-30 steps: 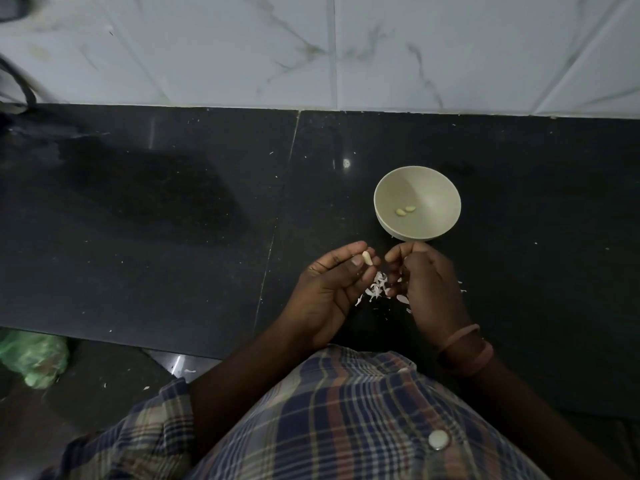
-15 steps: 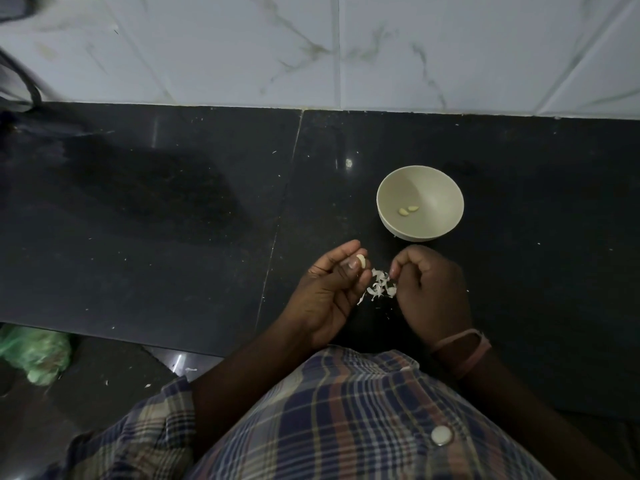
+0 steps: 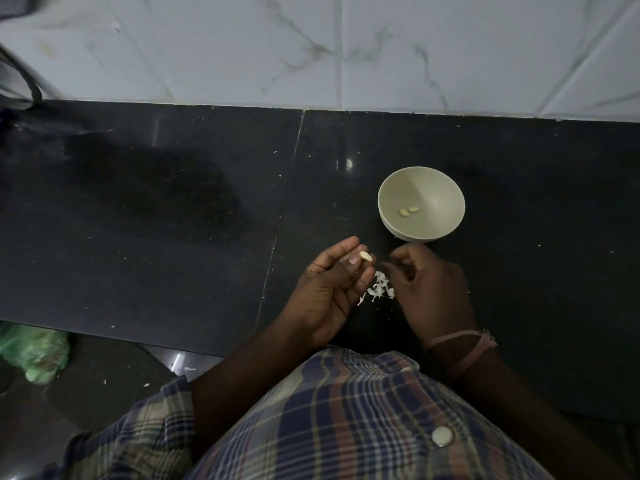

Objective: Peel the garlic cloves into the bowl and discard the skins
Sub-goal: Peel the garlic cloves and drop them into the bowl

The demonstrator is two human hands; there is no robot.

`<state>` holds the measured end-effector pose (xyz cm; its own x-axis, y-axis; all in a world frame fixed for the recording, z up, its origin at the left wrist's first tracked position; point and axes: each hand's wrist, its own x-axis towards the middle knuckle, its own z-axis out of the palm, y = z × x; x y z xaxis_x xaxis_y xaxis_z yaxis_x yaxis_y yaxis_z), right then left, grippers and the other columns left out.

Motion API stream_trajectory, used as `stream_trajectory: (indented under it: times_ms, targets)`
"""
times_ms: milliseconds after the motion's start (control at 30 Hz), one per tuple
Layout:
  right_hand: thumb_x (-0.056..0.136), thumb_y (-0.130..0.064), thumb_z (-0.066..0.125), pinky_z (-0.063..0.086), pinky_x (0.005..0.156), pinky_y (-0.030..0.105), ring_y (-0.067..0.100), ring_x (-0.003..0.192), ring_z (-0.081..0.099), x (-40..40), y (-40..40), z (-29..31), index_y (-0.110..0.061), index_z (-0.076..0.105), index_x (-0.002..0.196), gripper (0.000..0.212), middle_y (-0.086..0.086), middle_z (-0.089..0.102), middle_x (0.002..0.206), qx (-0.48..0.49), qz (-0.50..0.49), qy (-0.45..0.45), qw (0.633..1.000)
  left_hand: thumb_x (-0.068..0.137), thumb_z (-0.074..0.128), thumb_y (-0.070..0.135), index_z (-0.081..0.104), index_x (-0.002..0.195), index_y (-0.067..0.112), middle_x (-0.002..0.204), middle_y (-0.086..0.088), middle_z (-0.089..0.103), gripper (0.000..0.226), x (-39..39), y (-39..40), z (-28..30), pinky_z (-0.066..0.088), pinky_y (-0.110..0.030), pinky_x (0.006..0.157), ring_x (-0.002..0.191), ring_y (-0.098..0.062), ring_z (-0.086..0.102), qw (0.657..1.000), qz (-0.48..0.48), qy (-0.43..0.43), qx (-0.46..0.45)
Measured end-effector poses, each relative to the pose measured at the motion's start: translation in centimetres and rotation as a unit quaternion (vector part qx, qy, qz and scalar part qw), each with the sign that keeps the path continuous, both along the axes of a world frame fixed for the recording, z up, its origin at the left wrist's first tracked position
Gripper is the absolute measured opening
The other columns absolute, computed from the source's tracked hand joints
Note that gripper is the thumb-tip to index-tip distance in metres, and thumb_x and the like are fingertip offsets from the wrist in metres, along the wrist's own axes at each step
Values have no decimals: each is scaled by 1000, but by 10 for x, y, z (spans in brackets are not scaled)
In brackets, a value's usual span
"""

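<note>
Since half a second ago the right hand (image 3: pixel 429 289) has drawn a little away from the left hand (image 3: pixel 329 292), so a gap now shows between their fingertips, and the garlic clove (image 3: pixel 366 256) stands out more clearly. That pale, peeled-looking clove is pinched between the left thumb and fingertips, the palm turned up and the other fingers loosely curled. The right hand's fingers are curled in, thumb against forefinger; whether they hold a scrap of skin I cannot tell. Both hands hover over the dark worktop (image 3: pixel 173 237) near its front edge. Between and below them lies a small heap of white skins (image 3: pixel 380 289) on the worktop. Just beyond the right hand, toward the back edge, stands the cream bowl (image 3: pixel 446 188) with two peeled cloves (image 3: pixel 408 211) lying side by side in its bottom. White marbled wall tiles (image 3: pixel 242 46) rise behind the worktop. A green plastic bag (image 3: pixel 34 351) lies on the floor at the left.
</note>
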<state>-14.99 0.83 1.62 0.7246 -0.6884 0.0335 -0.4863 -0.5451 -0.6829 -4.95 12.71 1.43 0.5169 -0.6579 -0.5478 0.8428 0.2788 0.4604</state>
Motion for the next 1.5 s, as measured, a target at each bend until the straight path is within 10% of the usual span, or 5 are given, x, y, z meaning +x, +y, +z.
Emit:
stream_trajectory:
  times_ms: [167,700,1500]
  targets:
    - [94,-2,54,47,102,31,22,116,64,1,0,-5,-15,63,130,39,4,69,125,42,67,38,996,86,61,-2,69,111,7,104,-9,75,28,1,0,0,60,-26,78,97,-19,73,1000,-1,-3,-4]
    - [89,-11,72,57,77,30,6,85,66,4,9,12,-15,76,99,12,-5,70,93,37,28,-133,990,86,59,-6,68,112,5,104,-10,75,30,2,-2,-2,60,-26,83,97,-17,73,1000,4,-6,-10]
    - [87,-17,76,53,74,20,5,84,65,8,10,7,-18,75,101,14,-7,69,92,99,48,-118,987,79,69,3,73,103,5,100,-14,75,24,0,1,-7,60,-27,82,89,-19,73,992,-11,-120,42]
